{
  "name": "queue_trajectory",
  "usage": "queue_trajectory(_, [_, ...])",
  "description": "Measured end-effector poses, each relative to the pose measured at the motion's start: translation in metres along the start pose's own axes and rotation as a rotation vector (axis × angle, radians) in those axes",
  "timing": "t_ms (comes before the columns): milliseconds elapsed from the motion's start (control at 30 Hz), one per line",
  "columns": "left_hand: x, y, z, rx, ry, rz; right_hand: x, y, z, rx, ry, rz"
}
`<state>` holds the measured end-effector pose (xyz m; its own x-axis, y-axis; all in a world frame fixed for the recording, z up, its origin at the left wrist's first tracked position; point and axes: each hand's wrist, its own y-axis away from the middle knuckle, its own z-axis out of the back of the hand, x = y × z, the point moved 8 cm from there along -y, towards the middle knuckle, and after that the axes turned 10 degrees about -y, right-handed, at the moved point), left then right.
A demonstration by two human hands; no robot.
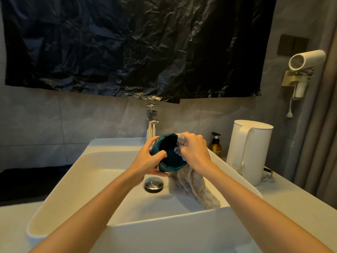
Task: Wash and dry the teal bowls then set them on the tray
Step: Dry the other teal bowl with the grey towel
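Note:
A teal bowl [170, 156] is held tilted above the white sink [87, 179], its dark opening facing me. My left hand [147, 161] grips the bowl by its left rim, thumb hooked inside. My right hand [194, 150] is closed on a beige fluffy cloth [191, 185] and presses it against the bowl's right rim. The rest of the cloth hangs down below the bowl into the basin. Only this one bowl is in view. A dark flat surface [31, 181] lies on the counter at the left; I cannot tell if it is the tray.
A chrome tap [151, 123] stands behind the bowl, and a chrome drain plug [154, 183] sits in the basin below it. To the right are an amber pump bottle [215, 145] and a white kettle [249, 152]. A hair dryer [304, 70] hangs on the right wall.

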<state>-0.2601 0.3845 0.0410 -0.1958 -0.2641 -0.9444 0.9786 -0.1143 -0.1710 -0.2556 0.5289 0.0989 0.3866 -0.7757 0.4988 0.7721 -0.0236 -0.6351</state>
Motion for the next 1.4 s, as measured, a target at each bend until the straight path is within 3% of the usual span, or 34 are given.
queue_trajectory(167, [0.004, -0.001, 0.005, -0.011, 0.004, 0.019, 0.003, 0.001, -0.007, 0.091, 0.129, 0.007])
queue_trajectory(333, [0.004, -0.002, 0.017, -0.069, 0.044, 0.000, -0.011, 0.011, -0.042, 0.527, -0.446, -0.287])
queue_trajectory(500, [-0.006, 0.005, 0.003, -0.012, -0.050, -0.106, -0.028, 0.003, -0.029, 0.204, -0.205, -0.191])
queue_trajectory(667, [-0.007, 0.005, 0.002, 0.004, -0.037, -0.104, -0.027, 0.006, -0.017, -0.030, -0.171, -0.144])
queue_trajectory(833, [-0.002, 0.001, 0.009, -0.030, -0.021, -0.084, -0.016, 0.006, -0.022, 0.086, -0.025, -0.095])
queue_trajectory(933, [-0.003, 0.001, 0.012, -0.057, -0.032, -0.098, -0.023, 0.007, -0.039, 0.265, -0.326, -0.258])
queue_trajectory(1000, [-0.003, 0.001, 0.011, -0.051, -0.034, -0.096, -0.030, 0.007, -0.042, 0.289, -0.411, -0.357])
queue_trajectory(1167, [-0.002, 0.001, 0.005, -0.032, -0.014, -0.089, -0.031, 0.004, -0.029, 0.109, -0.177, -0.228])
queue_trajectory(1300, [0.002, -0.001, 0.011, -0.093, 0.040, -0.053, -0.019, 0.006, -0.027, -0.036, -0.159, -0.109])
queue_trajectory(1400, [-0.002, -0.002, 0.018, -0.154, 0.054, -0.082, -0.011, 0.014, -0.020, -0.199, -0.290, -0.107])
